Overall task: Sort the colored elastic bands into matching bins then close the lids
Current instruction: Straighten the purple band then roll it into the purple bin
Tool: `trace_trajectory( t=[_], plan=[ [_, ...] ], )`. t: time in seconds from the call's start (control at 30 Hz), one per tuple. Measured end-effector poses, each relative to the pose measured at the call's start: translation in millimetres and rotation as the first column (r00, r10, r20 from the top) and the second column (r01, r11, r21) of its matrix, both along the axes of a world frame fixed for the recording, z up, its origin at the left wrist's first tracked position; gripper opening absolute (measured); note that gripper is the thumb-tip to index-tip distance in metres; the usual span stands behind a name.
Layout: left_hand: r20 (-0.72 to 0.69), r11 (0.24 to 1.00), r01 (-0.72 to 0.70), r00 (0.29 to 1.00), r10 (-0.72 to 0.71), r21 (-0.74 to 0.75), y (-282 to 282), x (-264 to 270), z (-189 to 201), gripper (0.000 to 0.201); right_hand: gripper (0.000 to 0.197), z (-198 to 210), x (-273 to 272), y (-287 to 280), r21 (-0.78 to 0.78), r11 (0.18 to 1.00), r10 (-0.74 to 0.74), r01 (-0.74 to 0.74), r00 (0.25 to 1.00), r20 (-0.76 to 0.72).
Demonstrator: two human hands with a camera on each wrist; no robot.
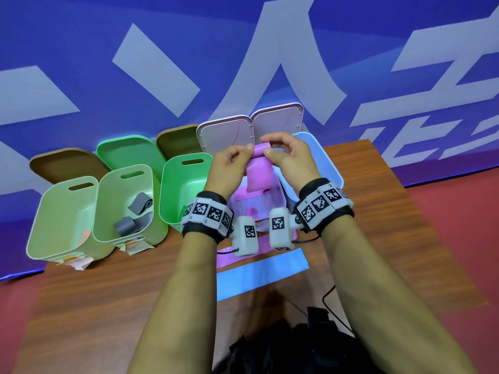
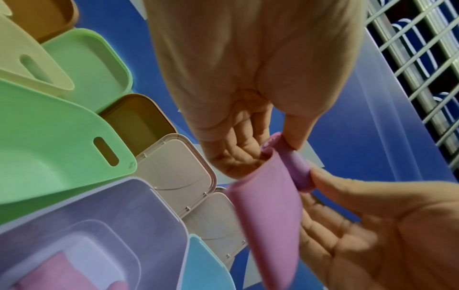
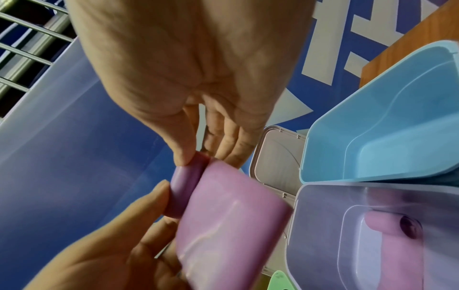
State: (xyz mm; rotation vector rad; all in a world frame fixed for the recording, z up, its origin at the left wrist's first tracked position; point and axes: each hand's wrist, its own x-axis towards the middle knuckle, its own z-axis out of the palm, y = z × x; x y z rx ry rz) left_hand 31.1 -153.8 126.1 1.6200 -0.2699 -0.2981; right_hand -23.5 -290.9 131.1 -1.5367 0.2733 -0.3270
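Note:
Both hands hold a pink elastic band (image 1: 256, 171) up over the lilac bin (image 1: 280, 197). Its top end is rolled into a small tube and the rest hangs down flat. My left hand (image 1: 247, 152) pinches the left end of the roll, and my right hand (image 1: 267, 149) pinches the right end. In the left wrist view the left hand (image 2: 273, 151) pinches the roll of the band (image 2: 268, 206) with thumb and fingers. The right hand (image 3: 202, 159) pinches the band (image 3: 228, 215) the same way in the right wrist view. A rolled pink band (image 3: 387, 223) lies in the lilac bin (image 3: 323, 245).
A blue bin (image 1: 333, 168) stands to the right, with a green bin (image 1: 183, 190) and two pale green bins to the left, one holding grey bands (image 1: 135, 211). Open lids lean against the blue backdrop. A flat blue band (image 1: 262, 271) and a pink band (image 1: 225, 256) lie on the wooden table.

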Motion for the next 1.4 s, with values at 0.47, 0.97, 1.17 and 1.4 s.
trace_trajectory(
  t=[0.47,0.97,1.17,1.4],
  plan=[
    [0.016,1.000,-0.002,1.000,0.003,-0.029,1.6,-5.0,2.7,0.016,0.023,0.2,0.6,-3.9,0.057,0.998,-0.027,0.026,0.999,0.017],
    [0.078,0.999,0.012,0.997,-0.010,-0.031,3.6,-6.9,10.8,0.010,0.021,3.1,-0.8,-2.7,0.091,0.996,-0.003,0.002,1.000,0.004],
    [0.112,1.000,0.018,0.994,-0.017,-0.004,2.2,-3.6,10.7,0.016,0.011,3.7,2.3,-1.1,0.050,0.998,-0.037,0.037,0.999,0.004],
    [0.028,1.000,0.001,1.000,-0.001,-0.026,-2.5,-1.8,4.0,0.013,0.023,3.9,2.0,-3.9,0.005,1.000,-0.030,0.030,0.999,-0.021]
  ],
)
